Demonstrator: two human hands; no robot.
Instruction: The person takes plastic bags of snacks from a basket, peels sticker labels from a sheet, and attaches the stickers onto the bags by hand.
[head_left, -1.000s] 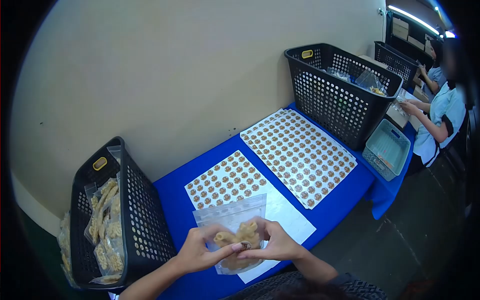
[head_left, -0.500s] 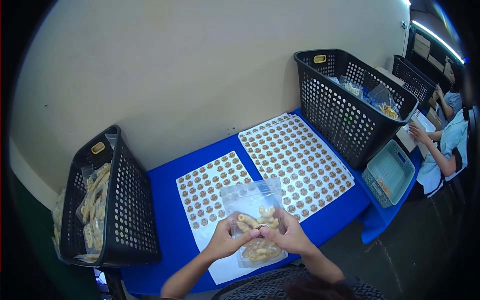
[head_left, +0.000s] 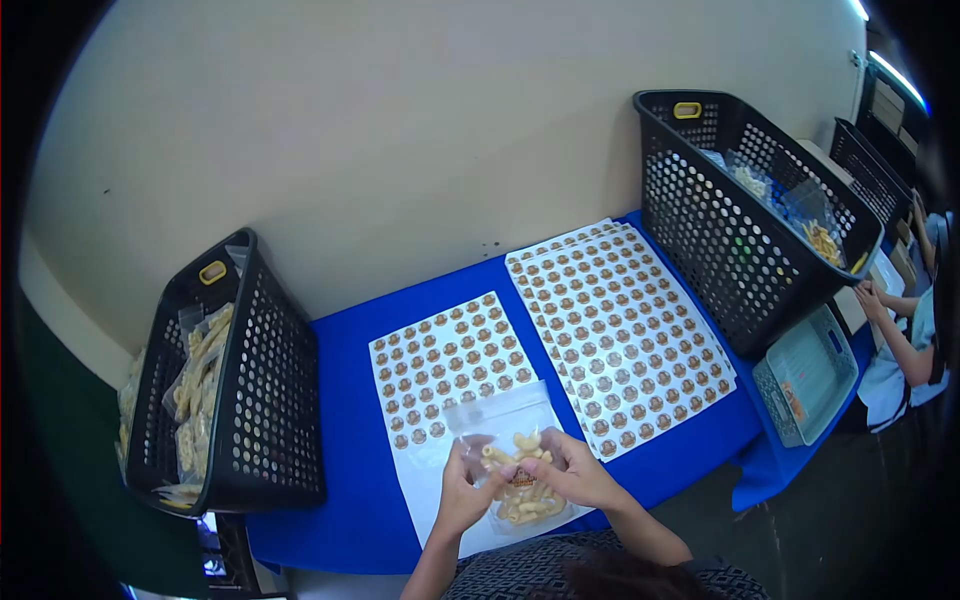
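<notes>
A clear plastic bag (head_left: 500, 408) of curved, tube-shaped pale snacks (head_left: 530, 508) is held upright between both hands, over the lower part of a sticker sheet (head_left: 455, 350). My left hand (head_left: 470, 490) grips the bag's left side, its thumb lying on the front. On the other side my right hand (head_left: 580, 472) is closed on the bag, thumb pressed near a round brown sticker (head_left: 524, 478) on its front. The fingers behind the bag are partly hidden. Several rows of round stickers remain on the sheet's upper part; its lower part is bare white.
More sticker sheets (head_left: 625, 340) lie stacked at the right. A black basket (head_left: 270, 400) full of snack bags stands at left, another black basket (head_left: 720, 230) with bags at right. Beyond are a pale green basket (head_left: 785, 410) and a person in light blue (head_left: 905, 345).
My thumbs have moved slightly apart, so more of the round sticker shows. The bag sits a little lower. The whole view has shifted, with the baskets and sheets appearing farther right.
</notes>
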